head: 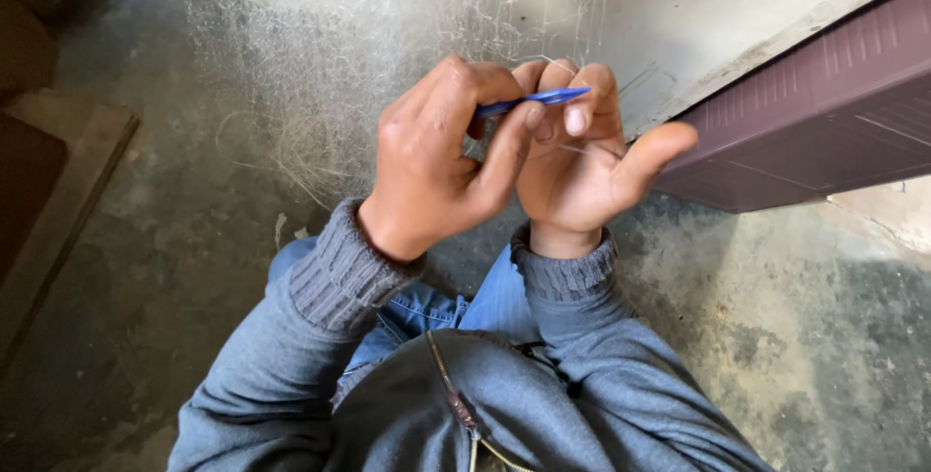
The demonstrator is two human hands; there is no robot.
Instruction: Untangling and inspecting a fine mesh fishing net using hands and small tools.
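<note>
My left hand [436, 157] pinches a thin blue pointed tool [543, 98] between thumb and fingers, its tip pointing right. Just behind it is my right hand [582, 166], palm toward me, fingers curled over the tool's tip and thumb stretched out to the right. A fine pale thread [587, 150] crosses the right palm and runs up to a sheer net of thin filament [320, 74] hanging in front of the wall. Both hands touch at the fingertips, raised above my lap. Grey knit cuffs cover both wrists.
A maroon metal panel [824, 103] runs along the wall at right. A wooden frame [68, 191] lies on the stained concrete floor [184, 268] at left. My blue jeans [436, 307] and grey zipped jacket fill the bottom centre.
</note>
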